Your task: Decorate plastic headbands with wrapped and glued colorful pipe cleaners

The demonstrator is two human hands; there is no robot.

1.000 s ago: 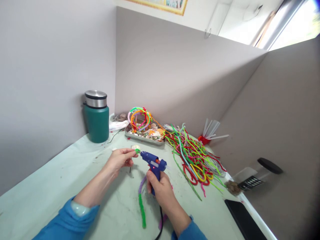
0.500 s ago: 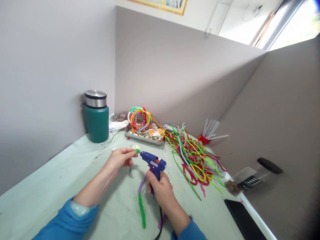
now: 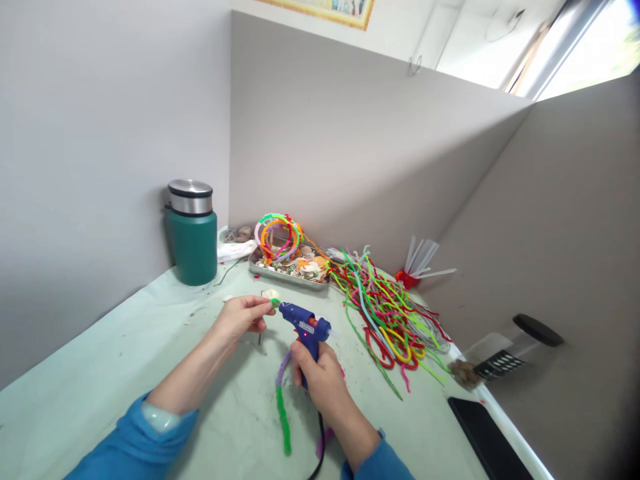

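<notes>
A blue hot glue gun (image 3: 300,319) is in my right hand (image 3: 323,377), whose fingers wrap its handle; a clear glue stick pokes out of the back. Its nozzle points left and meets, or nearly meets, a small green fuzzy pipe cleaner piece (image 3: 275,303). My left hand (image 3: 245,315) pinches that piece between thumb and fingertips. Just behind the fingertips shows a whitish shell-like thing (image 3: 271,294), and a thin dark stick (image 3: 260,337) reaches below them; how these join is hidden. Below the gun lies a purple and green pipe cleaner strip (image 3: 283,407), partly behind my right hand.
A metal tray (image 3: 285,275) of shells carries colourful pipe cleaner rings (image 3: 279,237). Right of it spreads a pipe cleaner heap (image 3: 385,313). Also around are a green flask (image 3: 193,240), a red holder (image 3: 407,279) with glue sticks, a clear jar (image 3: 495,360), a black phone-like slab (image 3: 487,437) and the gun's cord (image 3: 321,447).
The glue gun has shifted very slightly left, its nozzle now closer to the green piece. My left hand keeps its pinch in the same place.
</notes>
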